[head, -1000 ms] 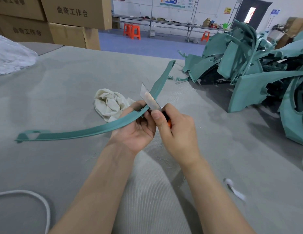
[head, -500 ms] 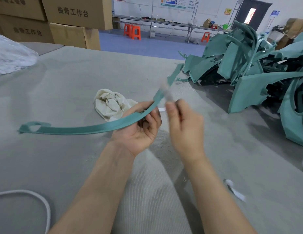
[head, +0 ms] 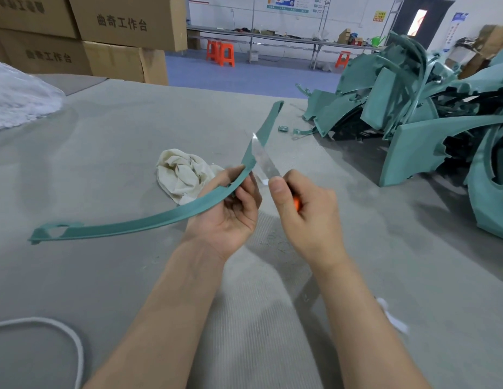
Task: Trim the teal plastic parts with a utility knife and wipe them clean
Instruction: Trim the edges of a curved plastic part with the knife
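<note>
Right hand (head: 306, 217) back from its flick, gripping utility knife (head: 263, 161), blade against curved teal strip (head: 138, 226) just past left hand (head: 230, 214), left hand gripping strip mid-length over table (head: 132, 130), rag (head: 183, 175) just behind, teal parts pile (head: 413, 108) at right.

Utility knife (head: 263, 161) blade blurred, contact with teal strip (head: 149, 223) unclear. Handle buried in right hand (head: 306, 217) (only orange sliver shows). Strip's far face hidden where left hand (head: 230, 211) grips. Pile of teal parts (head: 430, 113) cut by right edge, white cord (head: 73, 341) by left edge. Wall poster (head: 295, 4) print too small to read.
</note>
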{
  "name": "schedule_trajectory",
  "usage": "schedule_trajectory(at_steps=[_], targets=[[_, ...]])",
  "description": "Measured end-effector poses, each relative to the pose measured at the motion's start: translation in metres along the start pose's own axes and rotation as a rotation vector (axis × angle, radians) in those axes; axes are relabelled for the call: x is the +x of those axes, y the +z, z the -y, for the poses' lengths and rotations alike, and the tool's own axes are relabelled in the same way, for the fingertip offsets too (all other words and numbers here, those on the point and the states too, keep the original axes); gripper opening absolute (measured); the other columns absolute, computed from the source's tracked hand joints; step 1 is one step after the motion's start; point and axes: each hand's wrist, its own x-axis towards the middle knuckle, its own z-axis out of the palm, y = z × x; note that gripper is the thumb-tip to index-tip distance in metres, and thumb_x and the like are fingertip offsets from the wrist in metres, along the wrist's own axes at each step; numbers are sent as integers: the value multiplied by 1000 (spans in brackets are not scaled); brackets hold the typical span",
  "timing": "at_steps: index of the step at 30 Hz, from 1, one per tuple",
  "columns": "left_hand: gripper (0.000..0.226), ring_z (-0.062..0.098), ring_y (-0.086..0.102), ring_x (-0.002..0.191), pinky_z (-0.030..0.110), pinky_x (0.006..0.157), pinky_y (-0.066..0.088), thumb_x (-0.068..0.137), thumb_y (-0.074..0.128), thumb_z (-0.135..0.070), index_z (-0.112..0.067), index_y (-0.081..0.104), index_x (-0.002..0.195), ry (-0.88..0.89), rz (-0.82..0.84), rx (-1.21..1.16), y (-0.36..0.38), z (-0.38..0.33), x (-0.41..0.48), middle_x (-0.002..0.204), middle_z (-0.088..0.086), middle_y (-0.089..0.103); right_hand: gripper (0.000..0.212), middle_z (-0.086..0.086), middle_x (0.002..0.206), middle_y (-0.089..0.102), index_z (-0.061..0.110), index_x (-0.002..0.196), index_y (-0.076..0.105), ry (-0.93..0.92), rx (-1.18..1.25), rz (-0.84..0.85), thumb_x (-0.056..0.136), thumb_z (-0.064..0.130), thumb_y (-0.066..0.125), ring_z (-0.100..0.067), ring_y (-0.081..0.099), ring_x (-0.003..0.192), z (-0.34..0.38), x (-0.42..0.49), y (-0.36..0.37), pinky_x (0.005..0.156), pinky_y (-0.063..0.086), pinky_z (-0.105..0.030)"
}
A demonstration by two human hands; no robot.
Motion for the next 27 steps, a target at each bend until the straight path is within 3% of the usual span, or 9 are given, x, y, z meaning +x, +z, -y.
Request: schedule_trajectory(at_steps=[4, 9, 13, 19, 27], targets=[[13, 12, 60, 40, 14, 35, 44, 57, 65, 0, -1, 59, 69, 57, -5, -40, 0, 1, -1, 55, 9, 61, 40, 11, 46, 28, 27, 60, 34, -9, 5, 70, 90, 52, 43, -10, 34, 45, 2, -1, 2, 48, 25, -15], [18, 9, 56, 41, 12, 37, 44, 50, 65, -3, -2, 58, 67, 129, -41, 31, 0, 3, 2, 58, 6, 57, 57, 9, 46, 31, 3, 67, 53, -9, -20, 107, 88, 55, 42, -15, 38, 48, 2, -3, 4, 47, 27, -16], [5, 9, 55, 37, 12, 37, 45, 55, 62, -3, 1, 60, 57, 144, -55, 36, 1, 3, 1, 53, 7, 58, 56, 8, 47, 34, 6, 66, 50, -8, -50, 92, 88, 57, 41, -14, 39, 48, 2, -2, 5, 47, 26, -17], [5, 9, 55, 37, 13, 37, 44, 55, 62, -3, 2, 61, 57, 101, -43, 45, 3, 4, -1, 53, 8, 59, 40, 12, 45, 30, 25, 64, 36, -6, -70, 62, 88, 56, 42, -9, 36, 44, 4, -3, 6, 47, 25, -17], [7, 12, 57, 37, 14, 35, 44, 56, 65, -2, 3, 61, 57, 57, -25, 25, 4, 0, -2, 54, 10, 59, 39, 13, 45, 31, 26, 64, 36, -5, -82, 31, 88, 56, 42, -6, 34, 43, 2, -3, 9, 48, 27, -24]])
